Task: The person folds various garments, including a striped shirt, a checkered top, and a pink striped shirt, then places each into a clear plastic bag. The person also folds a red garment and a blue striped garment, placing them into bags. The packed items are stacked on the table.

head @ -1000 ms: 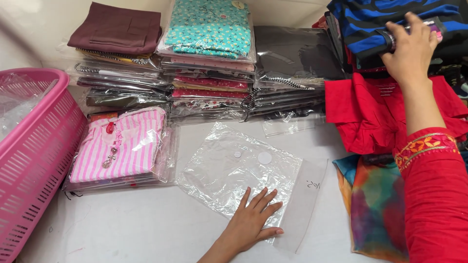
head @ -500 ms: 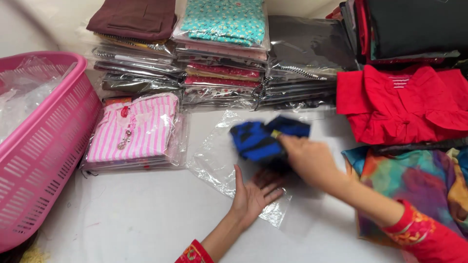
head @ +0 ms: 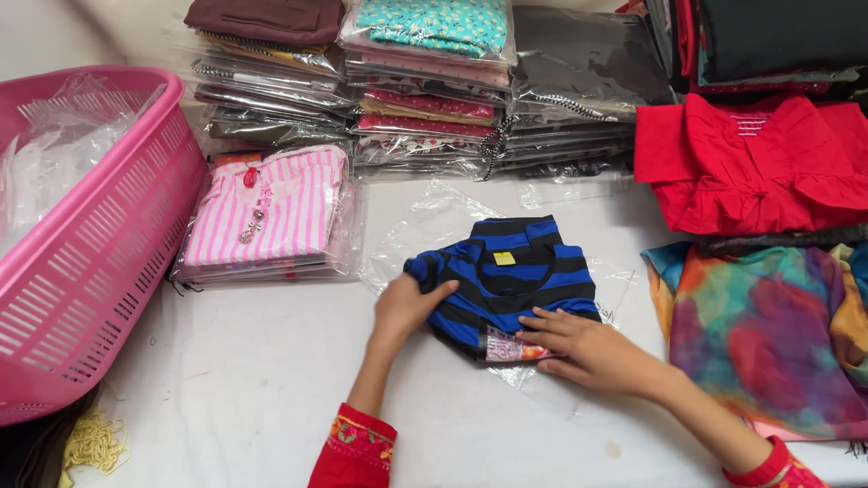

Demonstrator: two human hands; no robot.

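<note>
White table (head: 271, 380) (pink basket (head: 81, 271) left), garment stacks (head: 425, 81) behind.

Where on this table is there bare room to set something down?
Bare table lies between the pink basket, the pink striped packet and the left hand. The far edge is crowded with packet stacks; the right with the red garment.

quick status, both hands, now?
Left hand: closed, gripping the left edge of the folded blue-and-black striped garment.
Right hand: open, fingers flat, pressing the garment's lower edge on the clear plastic bag.
</note>
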